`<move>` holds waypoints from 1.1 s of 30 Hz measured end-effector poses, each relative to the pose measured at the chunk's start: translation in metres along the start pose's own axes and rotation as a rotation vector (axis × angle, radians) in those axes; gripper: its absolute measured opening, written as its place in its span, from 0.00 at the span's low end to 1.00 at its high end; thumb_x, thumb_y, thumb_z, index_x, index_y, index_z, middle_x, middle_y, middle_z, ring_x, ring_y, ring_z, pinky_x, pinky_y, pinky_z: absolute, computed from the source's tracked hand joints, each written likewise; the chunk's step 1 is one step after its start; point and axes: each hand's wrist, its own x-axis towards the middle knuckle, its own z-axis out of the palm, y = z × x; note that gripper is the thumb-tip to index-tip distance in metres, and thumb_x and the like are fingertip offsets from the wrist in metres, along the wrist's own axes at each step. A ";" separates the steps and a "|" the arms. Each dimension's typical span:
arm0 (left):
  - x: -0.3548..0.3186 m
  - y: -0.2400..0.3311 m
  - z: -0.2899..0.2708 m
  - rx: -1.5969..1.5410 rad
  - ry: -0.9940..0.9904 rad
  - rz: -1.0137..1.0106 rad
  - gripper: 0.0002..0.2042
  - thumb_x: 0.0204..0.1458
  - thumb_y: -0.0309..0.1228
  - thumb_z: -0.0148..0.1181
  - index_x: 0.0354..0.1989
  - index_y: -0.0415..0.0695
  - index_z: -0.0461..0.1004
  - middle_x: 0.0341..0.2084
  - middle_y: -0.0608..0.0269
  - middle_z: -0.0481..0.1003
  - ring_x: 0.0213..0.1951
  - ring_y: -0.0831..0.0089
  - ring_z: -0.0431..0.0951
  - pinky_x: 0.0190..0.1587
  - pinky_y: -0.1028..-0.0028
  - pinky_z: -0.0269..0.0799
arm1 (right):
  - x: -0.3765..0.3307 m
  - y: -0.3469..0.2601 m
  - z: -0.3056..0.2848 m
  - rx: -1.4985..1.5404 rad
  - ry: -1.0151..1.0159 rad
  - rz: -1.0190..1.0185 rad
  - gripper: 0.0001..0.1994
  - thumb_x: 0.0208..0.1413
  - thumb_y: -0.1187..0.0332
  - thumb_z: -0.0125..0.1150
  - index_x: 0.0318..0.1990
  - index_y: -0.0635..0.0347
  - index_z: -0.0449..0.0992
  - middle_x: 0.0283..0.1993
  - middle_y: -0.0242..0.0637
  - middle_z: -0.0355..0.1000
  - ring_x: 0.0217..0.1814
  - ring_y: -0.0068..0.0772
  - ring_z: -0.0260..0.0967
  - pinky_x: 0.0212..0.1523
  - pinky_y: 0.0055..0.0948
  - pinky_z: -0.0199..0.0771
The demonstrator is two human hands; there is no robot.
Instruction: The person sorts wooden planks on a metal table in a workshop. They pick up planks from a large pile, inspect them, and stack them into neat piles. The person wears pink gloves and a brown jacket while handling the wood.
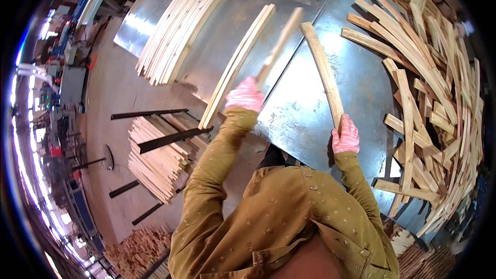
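My left hand (245,94), in a pink-and-white glove, is closed around the near end of a wooden strip (281,44), which is smeared by motion and tilted over the metal table (289,106). My right hand (345,134), gloved alike, grips the near end of another wooden strip (323,67) that slants away over the tabletop. Left of my left hand, a couple of strips (238,64) lie side by side, their near ends reaching past the table's edge. Farther left, a neat row of several strips (178,31) lies on the metal.
A tangled heap of wooden strips (434,103) covers the table's right side. Below the left edge, stacked strips (155,150) sit among dark metal bars (170,140). More cut wood (137,248) is piled at the lower left. Machines (72,82) stand along the far left.
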 end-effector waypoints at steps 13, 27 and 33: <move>0.008 -0.022 0.028 -0.156 0.327 0.226 0.41 0.52 0.48 0.61 0.68 0.38 0.49 0.59 0.41 0.64 0.60 0.49 0.66 0.62 0.50 0.59 | 0.062 -0.032 -0.025 1.716 -0.346 0.476 0.24 0.62 0.59 0.53 0.65 0.54 0.64 0.55 0.43 0.72 0.56 0.37 0.69 0.59 0.31 0.67; -0.058 0.139 0.117 -1.643 -0.947 -0.106 0.31 0.51 0.38 0.65 0.60 0.37 0.60 0.34 0.50 0.73 0.31 0.63 0.75 0.35 0.65 0.75 | 0.309 0.189 -0.257 -0.431 -0.032 0.401 0.34 0.50 0.42 0.58 0.56 0.59 0.64 0.50 0.49 0.72 0.53 0.49 0.70 0.56 0.42 0.63; -0.050 0.156 0.129 -1.881 -1.080 -0.356 0.36 0.57 0.55 0.54 0.65 0.43 0.55 0.45 0.51 0.74 0.40 0.60 0.76 0.38 0.59 0.77 | 0.173 0.049 -0.150 -0.327 -0.009 0.176 0.35 0.55 0.44 0.47 0.57 0.70 0.65 0.41 0.45 0.75 0.43 0.47 0.72 0.48 0.44 0.67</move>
